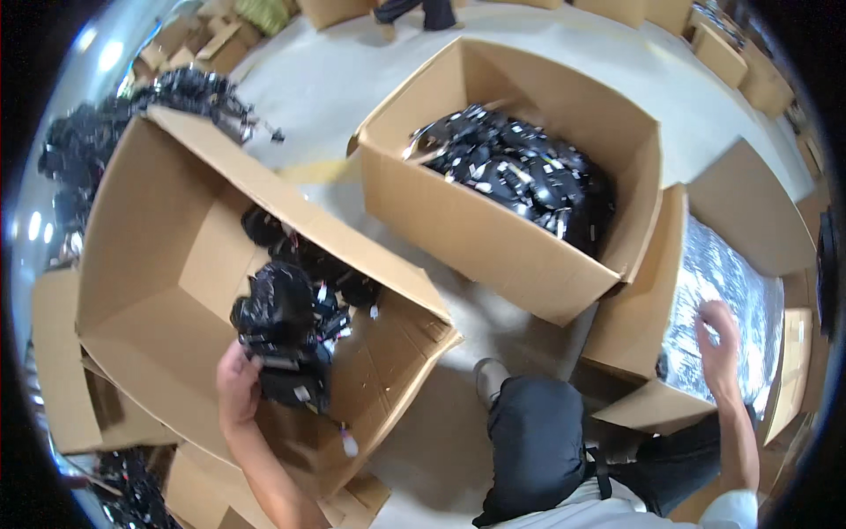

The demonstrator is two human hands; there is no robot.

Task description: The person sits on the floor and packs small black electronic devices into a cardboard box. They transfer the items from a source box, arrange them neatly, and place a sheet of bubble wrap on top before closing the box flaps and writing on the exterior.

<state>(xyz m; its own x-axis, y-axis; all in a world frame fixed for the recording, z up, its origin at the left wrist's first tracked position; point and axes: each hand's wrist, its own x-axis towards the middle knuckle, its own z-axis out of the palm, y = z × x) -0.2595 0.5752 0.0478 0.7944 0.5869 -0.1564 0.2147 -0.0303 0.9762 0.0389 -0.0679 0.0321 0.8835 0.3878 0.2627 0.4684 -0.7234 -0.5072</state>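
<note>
My left hand [236, 385] grips a bundle of black cables [286, 339] with small white tags, held inside the large open cardboard box [159, 264] at my left. More black cables [308, 256] lie against that box's right wall. My right hand [723, 339] reaches with spread fingers into the box lined with silvery bubble film [714, 291] at my right, touching the film and holding nothing. My knee in dark trousers [538, 432] shows between the two boxes.
A third open cardboard box [493, 238] ahead is heaped with tagged black cables [520, 172]. A loose pile of black cables [97, 141] lies at the far left. More cardboard boxes [740, 62] line the far edge, where a person's legs [414, 11] stand on the pale floor.
</note>
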